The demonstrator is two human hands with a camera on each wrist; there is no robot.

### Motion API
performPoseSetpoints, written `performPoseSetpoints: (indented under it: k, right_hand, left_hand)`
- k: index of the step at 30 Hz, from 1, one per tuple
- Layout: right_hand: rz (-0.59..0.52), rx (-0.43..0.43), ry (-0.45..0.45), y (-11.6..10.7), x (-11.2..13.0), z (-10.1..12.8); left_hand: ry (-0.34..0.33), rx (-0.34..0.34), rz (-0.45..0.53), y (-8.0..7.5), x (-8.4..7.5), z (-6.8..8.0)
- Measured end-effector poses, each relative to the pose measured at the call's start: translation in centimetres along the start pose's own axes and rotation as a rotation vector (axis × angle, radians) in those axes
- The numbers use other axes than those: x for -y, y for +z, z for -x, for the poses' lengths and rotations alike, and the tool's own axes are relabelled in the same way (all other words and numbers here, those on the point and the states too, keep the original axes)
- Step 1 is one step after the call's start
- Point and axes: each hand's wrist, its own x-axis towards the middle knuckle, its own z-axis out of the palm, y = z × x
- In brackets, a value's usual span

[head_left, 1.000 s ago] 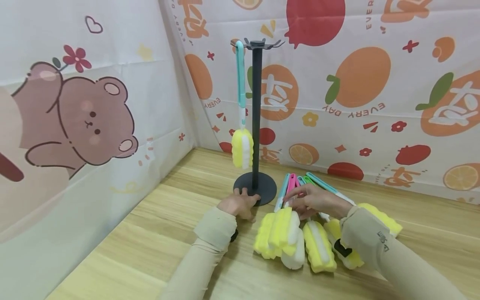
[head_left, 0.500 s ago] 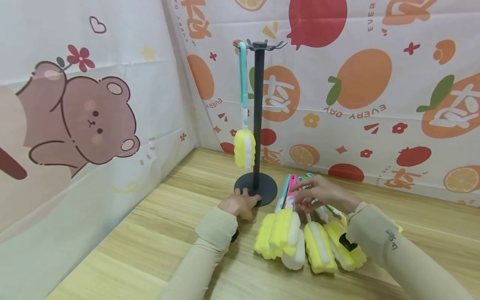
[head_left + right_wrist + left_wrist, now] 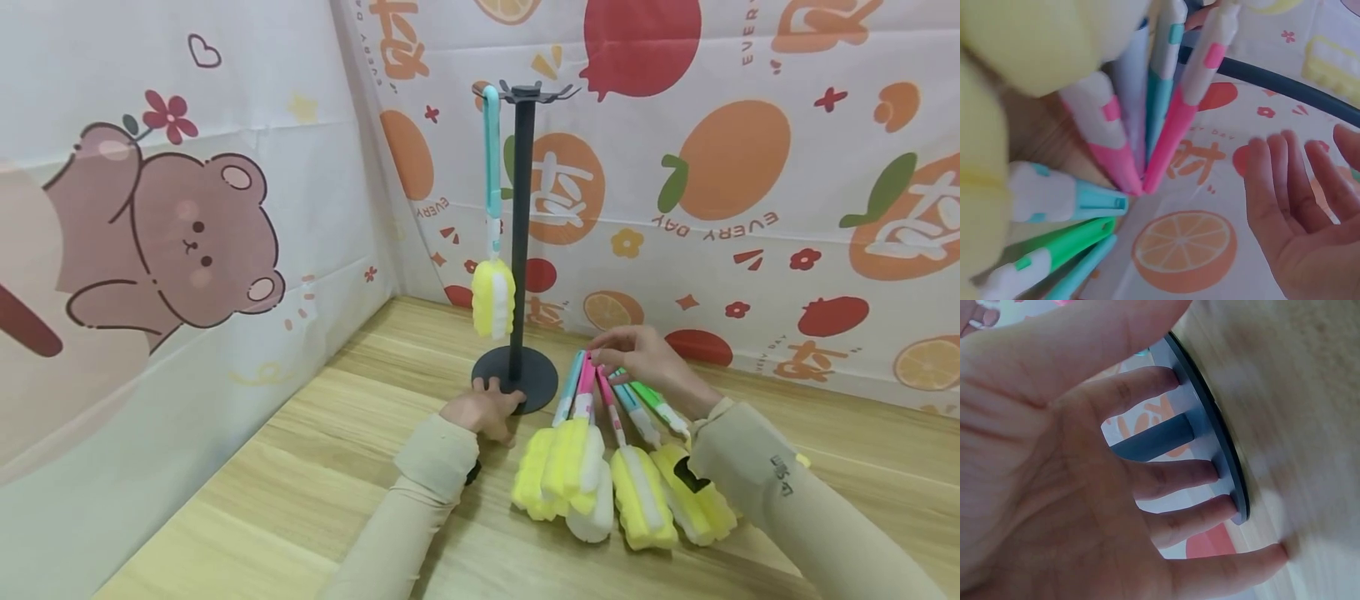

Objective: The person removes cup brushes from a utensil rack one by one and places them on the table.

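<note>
A black stand (image 3: 520, 233) rises from a round base (image 3: 536, 385) on the wooden table. One teal-handled brush (image 3: 491, 167) with a yellow sponge head hangs from its top hooks. My left hand (image 3: 480, 408) lies on the base's near edge, fingers straight and spread over the rim (image 3: 1210, 425). Several sponge brushes (image 3: 592, 467) lie fanned out to the right of the base, with pink (image 3: 1172, 137), teal (image 3: 1094, 203) and green (image 3: 1066, 244) handles. My right hand (image 3: 645, 358) hovers over the handle tips. Its palm (image 3: 1297, 231) is bare and its fingers are relaxed.
Printed cloth walls close off the left and back: a bear (image 3: 172, 242) on the left, fruit (image 3: 731, 158) behind. The stand's other hooks (image 3: 551, 87) carry nothing. Bare wooden table (image 3: 300, 500) stretches to the front left.
My right hand has lifted off the brush handles and moved back to their tips, and the handles have fanned slightly. The left hand stays on the base.
</note>
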Motion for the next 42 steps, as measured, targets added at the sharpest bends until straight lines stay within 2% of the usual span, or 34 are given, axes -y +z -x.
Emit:
performPoseSetpoints:
  k: [6, 16, 30, 42]
  right_hand:
    - [0.001, -0.054, -0.082, 0.2, 1.1, -0.2]
    - [-0.045, -0.092, -0.076, 0.6, 2.5, -0.6]
    - [-0.095, -0.144, -0.14, 0.8, 4.1, -0.6]
    - [-0.105, -0.188, -0.236, 1.1, 5.5, -0.9]
  left_hand:
    - [-0.001, -0.007, 0.004, 0.0, 0.0, 0.0]
    - [0.009, -0.011, 0.003, 0.0, 0.0, 0.2]
    - [0.001, -0.005, -0.002, 0.0, -0.2, 0.3]
    - [0.0, 0.0, 0.008, -0.1, -0.1, 0.2]
